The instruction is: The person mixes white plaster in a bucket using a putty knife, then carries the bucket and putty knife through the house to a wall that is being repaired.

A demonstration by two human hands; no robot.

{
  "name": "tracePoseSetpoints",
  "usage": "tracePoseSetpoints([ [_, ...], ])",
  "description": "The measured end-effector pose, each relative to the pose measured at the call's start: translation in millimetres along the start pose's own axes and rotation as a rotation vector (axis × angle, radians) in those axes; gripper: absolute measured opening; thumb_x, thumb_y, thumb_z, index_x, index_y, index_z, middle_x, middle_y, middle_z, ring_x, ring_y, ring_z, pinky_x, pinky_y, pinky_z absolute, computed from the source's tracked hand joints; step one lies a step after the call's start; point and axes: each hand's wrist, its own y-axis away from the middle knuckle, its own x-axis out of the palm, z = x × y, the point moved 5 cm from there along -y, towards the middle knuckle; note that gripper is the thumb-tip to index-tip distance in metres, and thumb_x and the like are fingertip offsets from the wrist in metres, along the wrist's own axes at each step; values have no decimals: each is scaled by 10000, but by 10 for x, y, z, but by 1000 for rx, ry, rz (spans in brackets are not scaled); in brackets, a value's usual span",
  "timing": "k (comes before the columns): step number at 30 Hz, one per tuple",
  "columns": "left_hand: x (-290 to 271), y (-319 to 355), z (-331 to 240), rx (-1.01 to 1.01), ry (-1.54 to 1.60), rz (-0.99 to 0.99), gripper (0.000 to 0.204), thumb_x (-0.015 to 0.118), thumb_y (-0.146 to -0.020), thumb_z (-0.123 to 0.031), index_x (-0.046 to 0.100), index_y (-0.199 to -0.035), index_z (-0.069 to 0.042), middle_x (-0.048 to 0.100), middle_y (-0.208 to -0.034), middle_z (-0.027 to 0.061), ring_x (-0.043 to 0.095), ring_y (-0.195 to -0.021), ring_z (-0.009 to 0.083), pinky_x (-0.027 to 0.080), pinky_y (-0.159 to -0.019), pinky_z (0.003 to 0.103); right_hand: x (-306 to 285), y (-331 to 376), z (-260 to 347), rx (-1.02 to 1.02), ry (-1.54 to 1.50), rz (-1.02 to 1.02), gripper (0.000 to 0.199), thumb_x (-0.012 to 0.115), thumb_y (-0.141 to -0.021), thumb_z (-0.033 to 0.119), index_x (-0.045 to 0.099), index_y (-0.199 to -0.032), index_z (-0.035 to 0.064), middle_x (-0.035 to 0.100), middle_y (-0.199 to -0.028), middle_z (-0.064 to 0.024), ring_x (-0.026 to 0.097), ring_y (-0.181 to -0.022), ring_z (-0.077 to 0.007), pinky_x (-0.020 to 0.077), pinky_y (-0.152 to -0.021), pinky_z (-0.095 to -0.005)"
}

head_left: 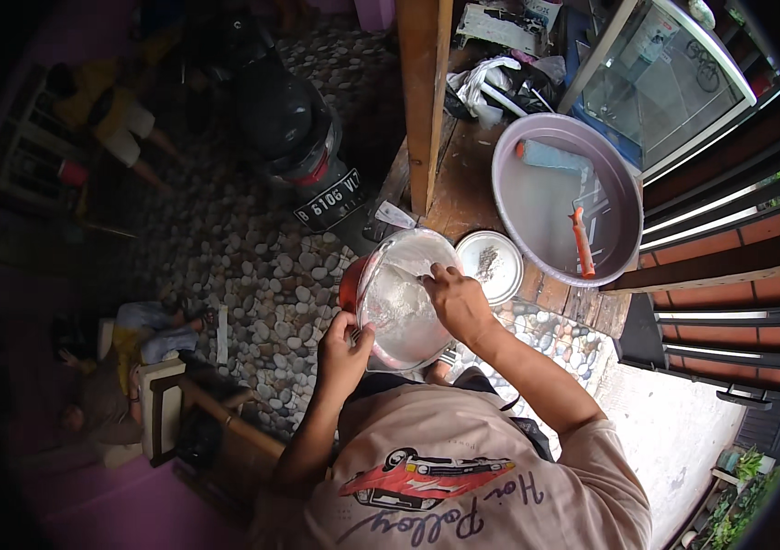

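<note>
A round metal bowl [390,344] with white powder inside is held out in front of my chest, over a red container [350,286] that shows at its left side. My left hand [344,346] grips the bowl's near left rim. My right hand [456,301] reaches in from the right, fingers curled at the far rim and touching the powder. Whether it pinches anything is hidden.
A small round metal lid [493,266] with dark bits lies on the wooden table [463,197]. Behind it is a large grey basin [615,243] holding a roller [550,156] and an orange-handled tool [582,243]. A wooden post [425,92], a parked motorbike [294,128] and seated people [133,357] stand left.
</note>
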Motion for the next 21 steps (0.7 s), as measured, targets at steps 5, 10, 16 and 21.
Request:
tracePoseSetpoints([
  [5, -17, 26, 24, -71, 105, 23, 201, 654, -862, -162, 537, -903, -4, 572, -723, 74, 524, -665, 138, 434, -621, 303, 34, 107, 5, 55, -96, 33, 138, 561, -799, 70, 644, -906, 43, 610, -987, -152, 645, -841, -278, 546, -682, -367],
  [10, -52, 17, 51, -37, 79, -17, 200, 653, -863, -158, 535, -906, -1, 576, -729, 69, 525, -667, 136, 435, -620, 298, -101, 311, -135, 204, -198, -36, 127, 590, -854, 140, 640, -882, 26, 614, -890, -178, 653, -725, -325, 542, -624, -410],
  [16, -27, 22, -63, -9, 39, -18, 196, 656, -857, -158, 541, -898, -4, 580, -719, 92, 534, -659, 156, 440, -624, 316, 19, 439, -204, 369, -279, 29, 161, 607, -856, 180, 660, -914, 39, 617, -879, -196, 643, -690, -370, 535, -627, -443],
  [21, -1, 34, -98, -8, -18, -13, 196, 658, -854, -167, 548, -892, -9, 580, -708, 108, 535, -651, 168, 440, -622, 325, 304, 487, -268, 427, -367, 10, 164, 615, -852, 187, 671, -944, 64, 625, -916, -173, 648, -736, -370, 535, -671, -448],
])
